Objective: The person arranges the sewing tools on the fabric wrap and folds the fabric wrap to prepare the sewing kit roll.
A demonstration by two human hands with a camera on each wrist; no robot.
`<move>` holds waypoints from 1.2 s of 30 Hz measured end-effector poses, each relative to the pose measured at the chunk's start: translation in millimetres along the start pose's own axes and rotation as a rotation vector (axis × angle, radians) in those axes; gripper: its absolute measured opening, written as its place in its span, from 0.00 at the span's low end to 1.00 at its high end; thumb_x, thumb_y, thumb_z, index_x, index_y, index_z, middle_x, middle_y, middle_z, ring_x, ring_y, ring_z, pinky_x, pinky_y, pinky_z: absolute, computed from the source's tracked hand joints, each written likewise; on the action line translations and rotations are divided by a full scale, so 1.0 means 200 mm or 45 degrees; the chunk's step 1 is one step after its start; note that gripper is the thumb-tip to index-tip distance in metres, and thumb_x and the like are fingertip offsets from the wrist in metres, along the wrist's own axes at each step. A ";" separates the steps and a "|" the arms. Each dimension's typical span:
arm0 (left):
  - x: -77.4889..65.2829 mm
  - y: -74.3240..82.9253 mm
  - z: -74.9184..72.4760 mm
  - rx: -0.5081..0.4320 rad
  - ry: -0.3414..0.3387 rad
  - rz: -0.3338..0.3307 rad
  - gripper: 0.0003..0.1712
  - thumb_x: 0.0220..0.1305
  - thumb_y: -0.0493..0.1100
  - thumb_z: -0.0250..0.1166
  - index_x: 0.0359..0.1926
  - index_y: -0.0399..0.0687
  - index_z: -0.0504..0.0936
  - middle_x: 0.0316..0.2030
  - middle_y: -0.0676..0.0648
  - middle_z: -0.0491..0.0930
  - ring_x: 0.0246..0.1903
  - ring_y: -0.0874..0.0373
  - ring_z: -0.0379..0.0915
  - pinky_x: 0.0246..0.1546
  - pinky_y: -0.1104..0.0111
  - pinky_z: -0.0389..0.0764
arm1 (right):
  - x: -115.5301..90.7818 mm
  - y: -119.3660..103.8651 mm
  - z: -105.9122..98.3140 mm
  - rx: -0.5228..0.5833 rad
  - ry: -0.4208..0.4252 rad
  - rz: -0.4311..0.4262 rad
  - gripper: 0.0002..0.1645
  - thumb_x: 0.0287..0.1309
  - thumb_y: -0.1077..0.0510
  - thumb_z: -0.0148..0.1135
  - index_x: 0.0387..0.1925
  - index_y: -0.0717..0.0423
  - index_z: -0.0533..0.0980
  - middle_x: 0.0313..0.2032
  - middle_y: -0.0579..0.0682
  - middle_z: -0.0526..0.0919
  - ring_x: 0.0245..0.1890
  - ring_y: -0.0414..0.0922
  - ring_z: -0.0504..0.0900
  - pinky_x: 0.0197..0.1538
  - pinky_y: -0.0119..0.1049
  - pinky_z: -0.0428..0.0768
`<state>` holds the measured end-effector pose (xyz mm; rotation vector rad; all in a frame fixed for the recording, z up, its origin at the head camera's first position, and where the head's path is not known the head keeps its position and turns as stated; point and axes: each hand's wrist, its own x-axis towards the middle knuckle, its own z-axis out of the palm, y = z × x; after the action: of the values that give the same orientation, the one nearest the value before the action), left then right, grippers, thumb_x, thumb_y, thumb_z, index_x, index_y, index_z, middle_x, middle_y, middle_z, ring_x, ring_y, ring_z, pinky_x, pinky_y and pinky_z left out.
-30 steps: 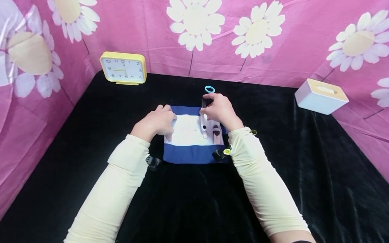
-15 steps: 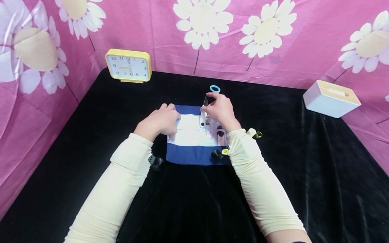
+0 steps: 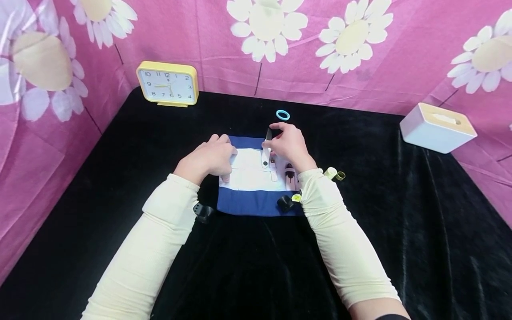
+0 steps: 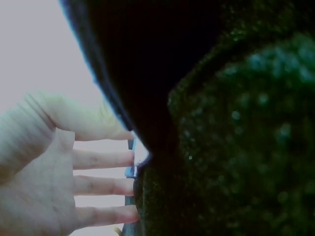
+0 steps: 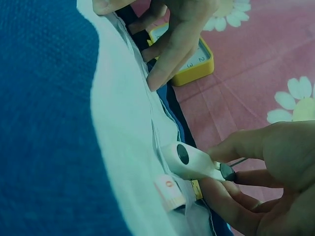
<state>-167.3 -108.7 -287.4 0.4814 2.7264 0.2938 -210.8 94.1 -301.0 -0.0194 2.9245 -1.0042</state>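
In the head view a blue cloth organizer point(image 3: 256, 202) with a white pocket panel lies unfolded on black cloth. My left hand point(image 3: 210, 158) rests on its left side, the fingers nearly straight against the white fabric. Over the right part my right hand point(image 3: 286, 142) pinches a small white tool point(image 3: 266, 156) with a dark pointed upper part. In the right wrist view that white tool point(image 5: 189, 160) shows a black round spot and leans at the pocket edge. Beside it a white and orange item point(image 5: 169, 191) sits in the pocket. A dark-topped item point(image 3: 290, 172) stands in the pocket farther right.
Behind the organizer lies a light-blue ring point(image 3: 282, 115). Near the right sleeve are a cream spool-like piece point(image 3: 330, 172) and a gold ring-shaped piece point(image 3: 340, 176). A yellow clock point(image 3: 168, 83) stands at back left, a white tissue box point(image 3: 438, 127) at right.
The white tool in my right hand has moved up toward the organizer's far edge, showing a pinkish strip that it covered. My left hand keeps its place. The view has shifted slightly.
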 end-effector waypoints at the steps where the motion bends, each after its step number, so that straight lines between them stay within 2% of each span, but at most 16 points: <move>1: 0.00 0.00 0.00 -0.001 0.001 0.004 0.40 0.50 0.42 0.77 0.66 0.45 0.76 0.62 0.43 0.67 0.60 0.45 0.58 0.61 0.51 0.70 | 0.00 0.00 0.00 0.001 0.015 0.002 0.36 0.55 0.55 0.73 0.66 0.51 0.74 0.40 0.56 0.86 0.28 0.44 0.88 0.41 0.37 0.82; 5: 0.00 -0.01 0.00 -0.010 -0.002 0.005 0.40 0.50 0.42 0.77 0.66 0.46 0.76 0.62 0.42 0.67 0.60 0.45 0.58 0.61 0.51 0.70 | 0.00 0.00 0.01 -0.002 0.061 0.001 0.37 0.56 0.54 0.72 0.67 0.51 0.73 0.38 0.55 0.85 0.29 0.45 0.86 0.37 0.35 0.80; 9: 0.00 -0.01 0.00 -0.015 -0.007 -0.011 0.40 0.51 0.43 0.77 0.67 0.46 0.75 0.62 0.42 0.67 0.60 0.45 0.57 0.62 0.51 0.70 | 0.00 -0.01 0.01 -0.016 0.049 0.004 0.34 0.57 0.54 0.71 0.66 0.51 0.73 0.39 0.55 0.84 0.35 0.47 0.84 0.39 0.37 0.81; 15: 0.00 0.00 0.00 -0.011 -0.003 -0.019 0.40 0.51 0.42 0.77 0.67 0.46 0.75 0.62 0.42 0.67 0.60 0.45 0.57 0.62 0.50 0.70 | 0.01 -0.01 0.02 -0.009 0.025 0.018 0.25 0.58 0.58 0.68 0.59 0.52 0.78 0.38 0.54 0.85 0.30 0.44 0.86 0.41 0.36 0.82; 18: 0.00 0.00 0.00 -0.016 -0.004 -0.024 0.40 0.51 0.42 0.77 0.67 0.46 0.75 0.62 0.43 0.67 0.60 0.46 0.57 0.61 0.51 0.70 | 0.01 -0.01 0.02 -0.010 0.010 0.023 0.27 0.58 0.58 0.70 0.59 0.52 0.77 0.38 0.54 0.85 0.31 0.44 0.85 0.43 0.38 0.83; 24: 0.00 0.00 0.00 -0.019 -0.018 -0.020 0.40 0.52 0.43 0.76 0.67 0.45 0.75 0.63 0.42 0.66 0.61 0.45 0.58 0.62 0.50 0.70 | 0.01 0.00 0.03 -0.066 -0.062 0.050 0.32 0.57 0.52 0.73 0.63 0.52 0.75 0.44 0.56 0.84 0.42 0.50 0.83 0.53 0.43 0.81; 30: 0.00 0.02 0.00 0.028 -0.032 -0.007 0.39 0.51 0.42 0.74 0.66 0.45 0.75 0.63 0.41 0.67 0.60 0.44 0.58 0.62 0.50 0.69 | 0.03 0.01 0.03 -0.163 -0.106 -0.017 0.35 0.55 0.49 0.73 0.63 0.54 0.76 0.46 0.56 0.86 0.44 0.49 0.82 0.54 0.43 0.80; 33: -0.01 0.04 -0.01 0.065 -0.013 0.002 0.36 0.55 0.45 0.72 0.66 0.45 0.76 0.62 0.40 0.69 0.59 0.43 0.58 0.63 0.50 0.67 | 0.03 0.01 0.03 -0.162 -0.121 -0.026 0.37 0.54 0.48 0.74 0.64 0.55 0.76 0.46 0.56 0.86 0.44 0.49 0.82 0.53 0.42 0.80; 36: -0.01 0.07 -0.01 0.088 0.049 0.016 0.31 0.60 0.50 0.69 0.64 0.48 0.78 0.61 0.39 0.72 0.59 0.42 0.58 0.64 0.48 0.64 | 0.03 0.01 0.03 -0.150 -0.105 -0.018 0.36 0.54 0.49 0.74 0.63 0.55 0.76 0.46 0.56 0.86 0.44 0.49 0.82 0.53 0.42 0.81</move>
<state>-161.4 -96.6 -281.7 0.5172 2.7794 0.2149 -215.7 91.8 -307.4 -0.0840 2.9075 -0.8112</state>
